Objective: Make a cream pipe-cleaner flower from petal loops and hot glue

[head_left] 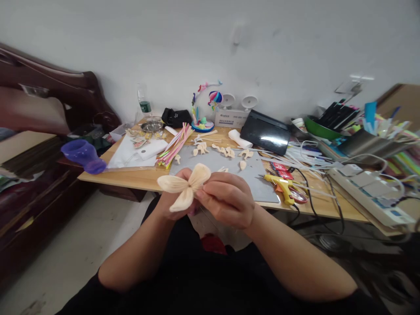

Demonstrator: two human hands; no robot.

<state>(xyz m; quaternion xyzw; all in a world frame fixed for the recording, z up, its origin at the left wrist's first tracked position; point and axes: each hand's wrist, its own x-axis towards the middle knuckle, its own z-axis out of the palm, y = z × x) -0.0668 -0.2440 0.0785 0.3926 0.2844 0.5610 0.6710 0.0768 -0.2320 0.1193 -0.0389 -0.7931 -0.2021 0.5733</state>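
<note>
A cream-coloured artificial flower (186, 189) with three broad, ribbed petals is held up in front of my body, just before the table's near edge. My left hand (175, 203) is closed behind it, largely covered by the petals. With thumb and fingers pinched, my right hand (229, 199) grips the flower's right-hand petal near its edge. Small cream petal pieces (226, 151) lie in loose clusters on the grey mat (213, 164) beyond my hands. A single petal (243, 165) rests on the mat at the right.
A yellow glue gun (282, 186) with a black cable lies right of the mat. Farther right is a power strip (367, 192) with plugs. Pink and yellow pipe cleaners (175, 144) lie left. A purple container (83, 155) stands at far left, a black glossy case (265, 131) behind.
</note>
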